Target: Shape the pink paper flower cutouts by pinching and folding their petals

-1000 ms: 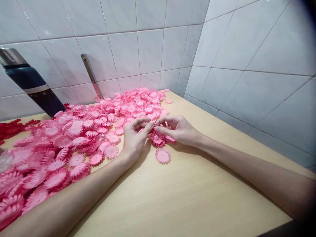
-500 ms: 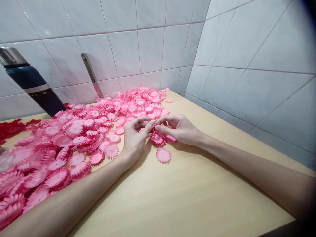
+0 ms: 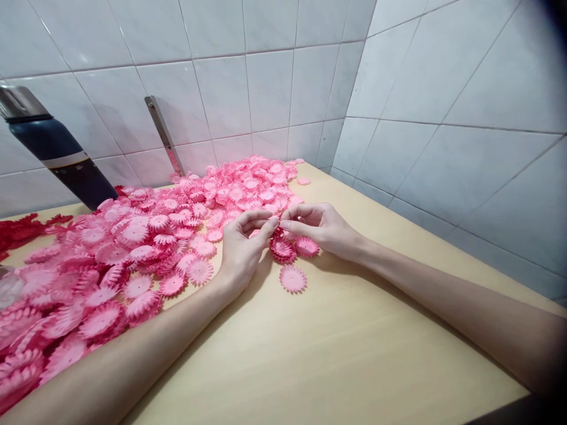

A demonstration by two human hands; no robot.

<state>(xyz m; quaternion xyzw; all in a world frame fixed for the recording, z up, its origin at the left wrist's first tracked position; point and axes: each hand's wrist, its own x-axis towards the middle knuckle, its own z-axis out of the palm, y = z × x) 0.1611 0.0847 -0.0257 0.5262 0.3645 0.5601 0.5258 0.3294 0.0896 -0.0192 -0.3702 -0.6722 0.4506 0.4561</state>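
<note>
My left hand (image 3: 246, 243) and my right hand (image 3: 321, 227) meet over the table, each with its thumb and fingers pinched together and the fingertips nearly touching. What lies between the fingertips is too small and too hidden to name. Just below them is a small stack of darker pink scalloped petal discs (image 3: 282, 250), partly covered by the fingers. Beside it, under my right hand, rests another pink disc (image 3: 306, 246). Nearer to me a single pale pink disc (image 3: 293, 279) lies flat, with a small hole at its centre.
A large heap of pink petal discs (image 3: 133, 230) spreads over the left and back of the wooden table (image 3: 283, 354). Red pieces (image 3: 22, 231) lie at far left. A dark blue bottle (image 3: 66, 153) and a metal strip (image 3: 163, 133) stand near the tiled wall (image 3: 221, 88).
My right hand has shifted slightly, its fingers drawn closer together, and more of the disc beneath it shows. My left hand stays almost in place.
</note>
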